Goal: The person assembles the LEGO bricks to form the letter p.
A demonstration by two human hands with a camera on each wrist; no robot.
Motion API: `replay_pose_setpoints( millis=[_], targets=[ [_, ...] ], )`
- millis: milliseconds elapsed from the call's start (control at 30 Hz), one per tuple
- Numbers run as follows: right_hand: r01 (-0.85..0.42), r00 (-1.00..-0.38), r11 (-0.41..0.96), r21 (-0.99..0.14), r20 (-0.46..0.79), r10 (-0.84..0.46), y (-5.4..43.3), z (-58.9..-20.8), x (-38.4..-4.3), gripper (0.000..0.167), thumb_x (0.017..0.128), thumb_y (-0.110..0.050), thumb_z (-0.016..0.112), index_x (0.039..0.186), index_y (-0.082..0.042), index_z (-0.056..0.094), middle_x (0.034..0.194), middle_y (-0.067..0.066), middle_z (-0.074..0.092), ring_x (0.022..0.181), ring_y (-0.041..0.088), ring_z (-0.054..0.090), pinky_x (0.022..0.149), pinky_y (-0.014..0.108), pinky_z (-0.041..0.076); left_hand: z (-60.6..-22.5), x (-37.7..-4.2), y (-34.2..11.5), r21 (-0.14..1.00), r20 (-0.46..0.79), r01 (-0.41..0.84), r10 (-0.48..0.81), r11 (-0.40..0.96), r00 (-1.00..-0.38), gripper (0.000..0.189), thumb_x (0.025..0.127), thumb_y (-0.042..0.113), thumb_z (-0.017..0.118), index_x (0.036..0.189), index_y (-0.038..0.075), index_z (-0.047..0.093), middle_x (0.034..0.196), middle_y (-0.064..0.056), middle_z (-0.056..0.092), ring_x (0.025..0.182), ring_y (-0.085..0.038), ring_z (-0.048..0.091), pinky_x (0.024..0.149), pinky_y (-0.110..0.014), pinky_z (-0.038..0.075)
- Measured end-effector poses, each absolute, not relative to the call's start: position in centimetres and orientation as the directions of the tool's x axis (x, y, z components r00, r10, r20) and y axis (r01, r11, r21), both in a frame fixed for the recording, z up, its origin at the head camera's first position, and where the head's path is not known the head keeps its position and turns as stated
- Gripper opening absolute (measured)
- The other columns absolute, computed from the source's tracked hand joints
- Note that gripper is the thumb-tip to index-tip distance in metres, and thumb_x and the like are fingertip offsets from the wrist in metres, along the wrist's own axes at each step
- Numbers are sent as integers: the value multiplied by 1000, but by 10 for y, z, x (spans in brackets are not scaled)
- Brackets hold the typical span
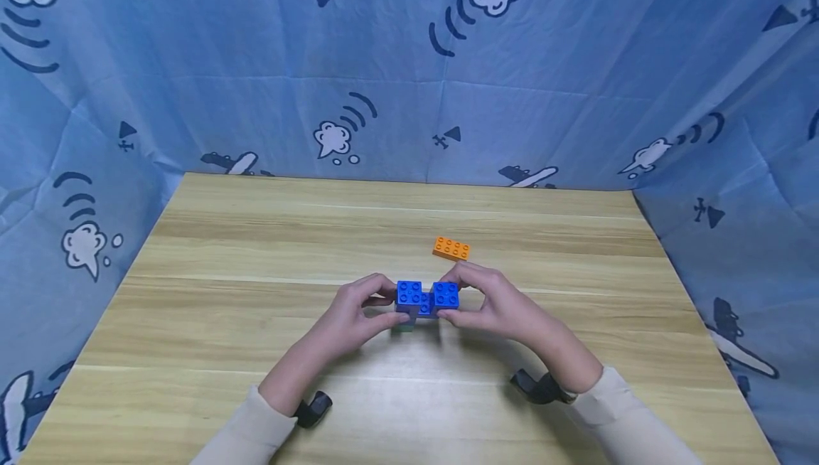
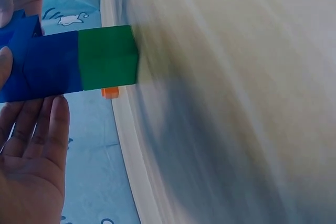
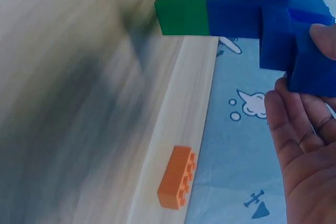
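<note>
A joined stack of toy building bricks is held above the table between both hands. Its two square blue bricks, the left one (image 1: 409,293) and the right one (image 1: 446,294), stand on a lower blue brick (image 1: 424,306) that bridges them. Under the left end comes another blue brick (image 3: 234,11), then a green brick (image 3: 182,10) at the bottom. My left hand (image 1: 350,314) pinches the stack's left end between thumb and fingers. With thumb and fingers, my right hand (image 1: 498,306) grips the right square brick. Part of the bridging brick is hidden from above.
An orange eight-stud brick (image 1: 451,248) lies on the wooden table (image 1: 288,237), just beyond the right hand. Blue patterned cloth (image 1: 397,38) hangs behind the table and along both sides. Each wrist wears a black strapped device, such as the right one (image 1: 540,387).
</note>
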State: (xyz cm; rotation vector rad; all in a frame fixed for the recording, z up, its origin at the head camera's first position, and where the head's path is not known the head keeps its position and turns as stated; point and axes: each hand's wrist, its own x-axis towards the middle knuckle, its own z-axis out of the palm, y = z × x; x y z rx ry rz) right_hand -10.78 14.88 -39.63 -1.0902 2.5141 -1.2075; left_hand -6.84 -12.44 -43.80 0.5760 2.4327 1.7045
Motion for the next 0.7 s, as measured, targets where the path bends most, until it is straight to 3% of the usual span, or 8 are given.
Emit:
replay_pose_setpoints(
  millis=[300,467,700],
  targets=[
    [-535,-738,451,-714,137,-660,147,-394,-107,31,85,-18,88,109,-17,68,105,-8,74,97,8,65,91,40,65,-436,-69,-125,926,106,230,376,300,-920,26,90,12,83,112,10,69,113,-7,75,113,-26,74,100,-30,63],
    [-533,-742,432,-727,155,-653,148,-396,-106,32,85,-15,88,111,-15,68,104,-8,73,99,8,65,92,39,65,-435,-69,-125,924,112,235,376,301,-920,26,89,11,83,112,10,70,113,-7,75,113,-27,74,100,-36,64],
    [-511,-754,445,-735,135,-643,149,-398,-104,34,87,-18,87,115,-16,69,107,-8,74,101,9,65,93,38,65,-434,-68,-124,925,82,209,370,317,-925,26,90,13,83,112,11,69,114,-6,74,113,-25,74,100,-30,63]
  ],
)
